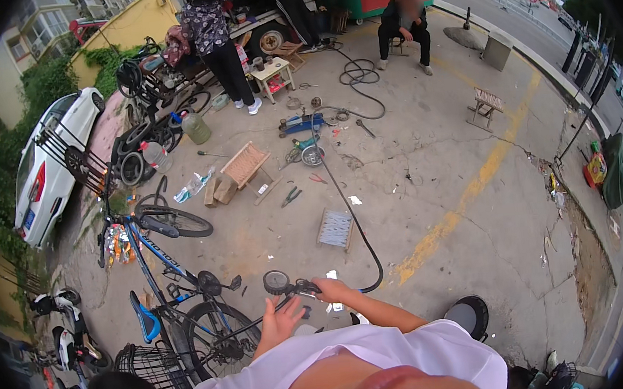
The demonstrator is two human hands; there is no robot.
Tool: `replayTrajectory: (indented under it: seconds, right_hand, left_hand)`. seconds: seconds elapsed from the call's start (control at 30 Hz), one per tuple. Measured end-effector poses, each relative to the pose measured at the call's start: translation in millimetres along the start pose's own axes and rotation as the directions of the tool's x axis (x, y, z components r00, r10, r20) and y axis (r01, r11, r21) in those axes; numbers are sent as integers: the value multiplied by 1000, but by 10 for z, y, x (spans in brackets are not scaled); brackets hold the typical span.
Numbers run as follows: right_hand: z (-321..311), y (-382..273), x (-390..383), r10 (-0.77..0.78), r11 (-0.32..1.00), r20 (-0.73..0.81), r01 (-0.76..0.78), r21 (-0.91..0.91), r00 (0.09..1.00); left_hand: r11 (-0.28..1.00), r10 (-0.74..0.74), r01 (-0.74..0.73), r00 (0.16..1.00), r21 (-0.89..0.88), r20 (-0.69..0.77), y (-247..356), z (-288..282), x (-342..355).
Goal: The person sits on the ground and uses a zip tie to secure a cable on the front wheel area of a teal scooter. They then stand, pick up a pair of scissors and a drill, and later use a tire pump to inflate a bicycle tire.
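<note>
The air hose gun (299, 287) sits pinched in your right hand (332, 291), gauge (275, 281) facing up for reading, while your left hand (281, 320), fingers spread, hovers above the bicycle wheel (216, 337).

Right hand (332, 290) grips an air-gauge gun (290, 285) (hose attached) beside a bicycle (176, 295).

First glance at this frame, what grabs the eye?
Low in the middle, the right hand grips a tyre inflator with a round gauge, its black hose running up across the concrete, while the left hand hovers open just below it. A blue bicycle stands at lower left. Tools and a wooden stool lie scattered mid-frame.
</note>
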State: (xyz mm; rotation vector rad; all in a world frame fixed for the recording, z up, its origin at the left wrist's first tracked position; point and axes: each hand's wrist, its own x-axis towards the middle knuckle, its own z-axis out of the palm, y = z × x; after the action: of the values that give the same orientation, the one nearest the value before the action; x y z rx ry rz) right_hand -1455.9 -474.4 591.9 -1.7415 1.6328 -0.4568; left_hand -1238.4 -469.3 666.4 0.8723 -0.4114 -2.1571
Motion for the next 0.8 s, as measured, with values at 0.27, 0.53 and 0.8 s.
replayTrajectory:
  seconds: [0.27,0.53,0.8]
  right_hand:
    - [-697,551,150,177,983,-198,-164,80,964]
    - [-1663,513,668,14,959,-117,19,283,993]
    - [-2177,1215,1505,102,930,-213,-17,367,972]
  left_hand:
    - [985,-18,-8,988,172,151,-4,985,771]
    - [980,137,-142,990,138,43,373,1671,1379]
    - [908,412,-405,910,108,-52,1119,2056,1806]
